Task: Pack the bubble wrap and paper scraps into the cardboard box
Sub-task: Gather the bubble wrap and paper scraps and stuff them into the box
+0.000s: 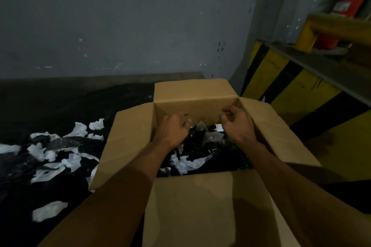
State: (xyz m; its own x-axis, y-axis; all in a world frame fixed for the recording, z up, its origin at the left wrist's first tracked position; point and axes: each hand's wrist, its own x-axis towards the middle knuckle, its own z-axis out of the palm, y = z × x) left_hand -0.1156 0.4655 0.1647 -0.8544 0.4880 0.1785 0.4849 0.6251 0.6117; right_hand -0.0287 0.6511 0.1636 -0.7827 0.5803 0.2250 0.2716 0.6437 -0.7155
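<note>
Our left hand [176, 128] and right hand [236, 124] hang over the open box [192, 104], fingers curled; we cannot tell whether they grip anything. Bubble wrap [200, 146] and scraps [188, 163] lie inside it. More scraps litter the floor [60, 96] to its left.

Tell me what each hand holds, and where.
Cannot be told: left hand and right hand have curled fingers over the bubble wrap in the cardboard box, but no gripped piece shows.
</note>
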